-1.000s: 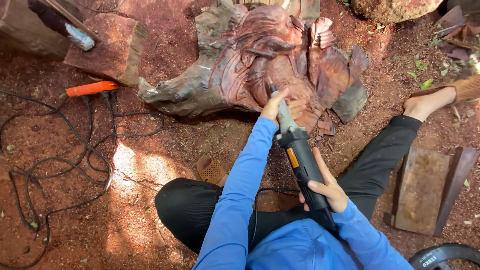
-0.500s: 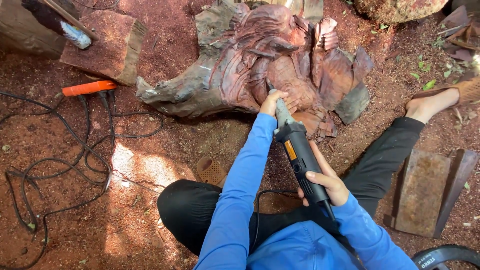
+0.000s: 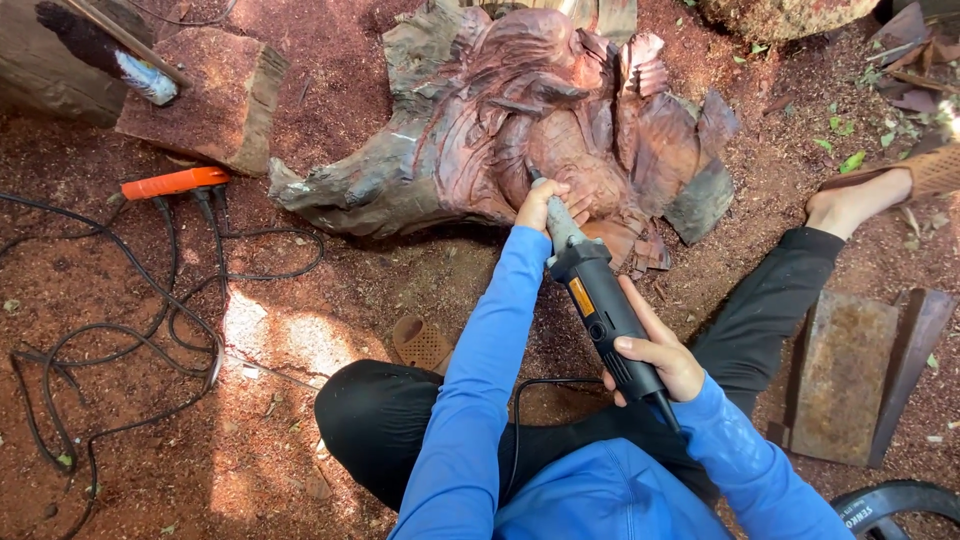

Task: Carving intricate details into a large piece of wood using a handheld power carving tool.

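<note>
Both hands grip die grinder: left hand at nose against wood carving, right hand at rear.

Tip of the long black electric grinder hidden under the left hand, against the reddish carved wood sculpture. Sculpture top cut off by upper edge. Below-right of sculpture, black rubber ring cut by lower edge. Left of sculpture, black cable tangle runs off left edge.
</note>
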